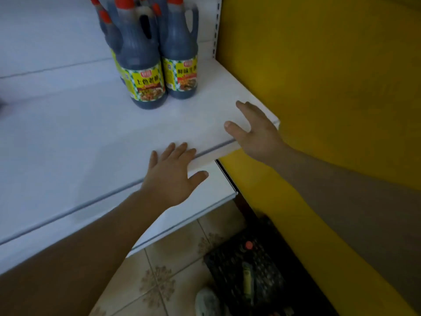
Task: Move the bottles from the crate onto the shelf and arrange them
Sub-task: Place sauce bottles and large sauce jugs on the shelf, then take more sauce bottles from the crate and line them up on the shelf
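Note:
Several dark sauce bottles with red caps and yellow-green labels stand grouped at the back of the white shelf (68,133); the front two are a left bottle (145,71) and a right bottle (181,65). My left hand (170,176) hovers over the shelf's front edge, fingers straight and spread, holding nothing. My right hand (255,131) is over the shelf's right front corner, also spread and empty. Down on the floor sits a black crate (250,270) with one dark bottle (247,277), its red cap showing, lying inside.
A yellow side panel (330,87) borders the shelf on the right. A lower white shelf (200,197) juts out beneath the hands. Beige patterned floor tiles (164,277) lie below, and a grey shoe tip (206,302) shows next to the crate.

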A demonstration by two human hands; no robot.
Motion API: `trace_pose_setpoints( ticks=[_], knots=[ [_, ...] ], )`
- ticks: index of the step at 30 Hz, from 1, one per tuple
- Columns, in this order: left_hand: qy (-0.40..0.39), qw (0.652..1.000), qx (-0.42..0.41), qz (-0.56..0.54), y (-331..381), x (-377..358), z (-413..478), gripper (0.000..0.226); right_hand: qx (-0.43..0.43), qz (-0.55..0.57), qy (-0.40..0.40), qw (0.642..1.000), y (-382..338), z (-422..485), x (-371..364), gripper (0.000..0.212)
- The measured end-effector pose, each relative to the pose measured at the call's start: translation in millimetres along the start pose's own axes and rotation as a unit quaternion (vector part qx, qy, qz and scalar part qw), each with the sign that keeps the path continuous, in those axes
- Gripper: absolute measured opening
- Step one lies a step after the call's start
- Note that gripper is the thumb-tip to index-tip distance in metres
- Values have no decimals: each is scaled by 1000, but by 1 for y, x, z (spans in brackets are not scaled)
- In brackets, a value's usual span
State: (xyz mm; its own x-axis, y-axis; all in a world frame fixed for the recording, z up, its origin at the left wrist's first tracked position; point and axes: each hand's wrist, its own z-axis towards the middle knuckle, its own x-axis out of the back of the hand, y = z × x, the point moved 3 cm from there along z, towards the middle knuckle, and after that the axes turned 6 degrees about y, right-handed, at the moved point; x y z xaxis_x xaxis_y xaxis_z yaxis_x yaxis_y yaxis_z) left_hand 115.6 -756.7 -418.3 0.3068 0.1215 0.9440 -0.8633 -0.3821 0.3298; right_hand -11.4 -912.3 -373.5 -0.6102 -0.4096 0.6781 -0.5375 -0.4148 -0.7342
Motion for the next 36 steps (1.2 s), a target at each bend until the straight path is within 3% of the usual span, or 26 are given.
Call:
trace_pose_setpoints(
  ticks=[3,5,11,18,24,32,36],
  knots=[
    [6,989,-119,-90,29,-17,-48,78,-51,-28,25,998,36,-71,11,67],
    [-57,982,-139,-112,40,-39,-76,83,-106,-35,25,993,62,-118,14,68],
    [-246,954,-87,-149,73,-113,-127,98,-263,-25,-32,964,146,-241,13,71],
    [-363,913,38,-183,126,-223,-150,63,-390,9,-95,916,249,-323,-8,75],
    [-367,904,146,-161,142,-304,-137,69,-370,57,-143,916,325,-315,-26,74],
    [-365,910,167,-101,99,-417,-94,72,-339,110,-187,916,411,-259,-118,73],
    [-380,903,171,-102,68,-477,-71,70,-310,109,-170,929,444,-215,-179,79]
  ],
)
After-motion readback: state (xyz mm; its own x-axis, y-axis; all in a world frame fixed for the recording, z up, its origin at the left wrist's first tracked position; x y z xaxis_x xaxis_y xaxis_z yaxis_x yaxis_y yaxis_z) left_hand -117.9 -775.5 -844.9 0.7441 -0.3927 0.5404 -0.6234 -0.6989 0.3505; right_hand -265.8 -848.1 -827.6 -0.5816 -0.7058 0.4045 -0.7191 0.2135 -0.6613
